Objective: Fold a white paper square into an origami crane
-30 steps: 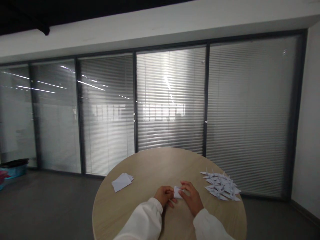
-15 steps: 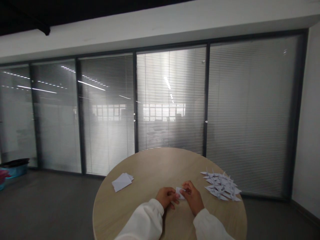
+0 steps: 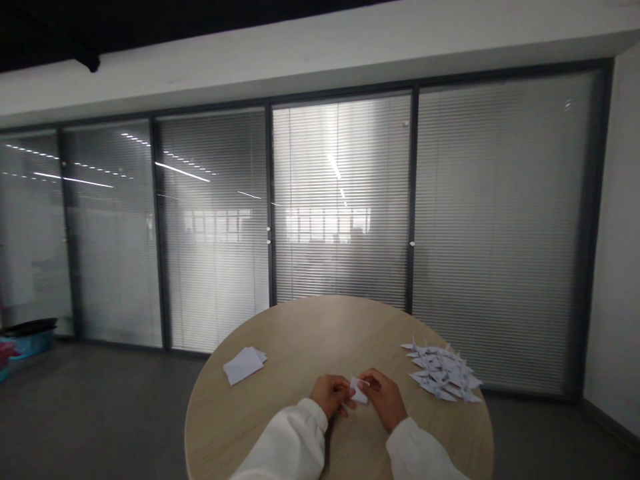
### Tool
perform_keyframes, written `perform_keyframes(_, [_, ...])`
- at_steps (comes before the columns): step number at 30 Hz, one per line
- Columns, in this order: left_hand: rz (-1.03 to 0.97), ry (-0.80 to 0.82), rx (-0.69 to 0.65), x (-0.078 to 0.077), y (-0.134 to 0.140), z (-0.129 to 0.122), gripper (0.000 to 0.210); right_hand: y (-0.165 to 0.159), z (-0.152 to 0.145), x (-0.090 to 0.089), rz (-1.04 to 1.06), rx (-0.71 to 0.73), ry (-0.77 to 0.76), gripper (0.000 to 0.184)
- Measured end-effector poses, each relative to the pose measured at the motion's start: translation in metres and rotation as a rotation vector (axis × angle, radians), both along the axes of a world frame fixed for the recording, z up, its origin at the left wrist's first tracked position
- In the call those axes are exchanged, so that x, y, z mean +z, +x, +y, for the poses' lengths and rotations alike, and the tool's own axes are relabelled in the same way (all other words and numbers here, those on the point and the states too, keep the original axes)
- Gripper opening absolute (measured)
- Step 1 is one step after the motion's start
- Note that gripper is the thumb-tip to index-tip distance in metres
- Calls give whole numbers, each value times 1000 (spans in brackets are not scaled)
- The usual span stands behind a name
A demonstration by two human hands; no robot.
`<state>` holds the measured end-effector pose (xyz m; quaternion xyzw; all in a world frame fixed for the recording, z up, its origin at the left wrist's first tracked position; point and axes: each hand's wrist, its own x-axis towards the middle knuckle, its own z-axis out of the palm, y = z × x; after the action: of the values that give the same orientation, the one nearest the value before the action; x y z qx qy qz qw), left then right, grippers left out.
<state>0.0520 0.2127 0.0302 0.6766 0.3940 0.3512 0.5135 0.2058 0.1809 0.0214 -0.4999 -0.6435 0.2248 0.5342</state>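
A small folded piece of white paper [image 3: 359,391] is held between my two hands, just above the near middle of the round table. My left hand [image 3: 330,395] pinches its left side. At its upper right edge, the fingers of my right hand [image 3: 385,395] are closed on the paper. Several folded white paper cranes [image 3: 443,372] sit crowded together to the right of my right hand. Over on the left lies a small stack of white paper sheets [image 3: 245,365]. The exact folds in the held paper are too small to make out.
The round wooden table [image 3: 330,327] has its far edge near a glass partition with blinds [image 3: 343,253]. On the floor at the far left stands a blue tub [image 3: 33,341] with something dark on top.
My right hand has shifted slightly, its raised fingers coming down onto the paper's edge. The paper has turned a little between my hands. My left hand stays nearly in place.
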Motion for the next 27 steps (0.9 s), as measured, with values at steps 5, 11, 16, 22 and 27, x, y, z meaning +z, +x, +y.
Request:
perform_keyframes(5, [53, 0, -28, 1, 1, -3, 50, -1, -2, 2, -74, 27, 54, 22])
perform_keyframes(11, [70, 3, -44, 6, 1, -9, 47, -2, -3, 3, -115, 25, 88, 19])
perform_keyframes(16, [64, -11, -28, 10, 1, -12, 47, -2, -2, 2, -95, 18, 90, 20])
perform_keyframes(22, [25, -28, -45, 6, 1, -8, 47, -2, -3, 3, -66, 11, 100, 22])
perform_keyframes(27, [6, -32, -52, 0, 2, -1, 47, -1, -3, 3, -17, 6, 91, 22])
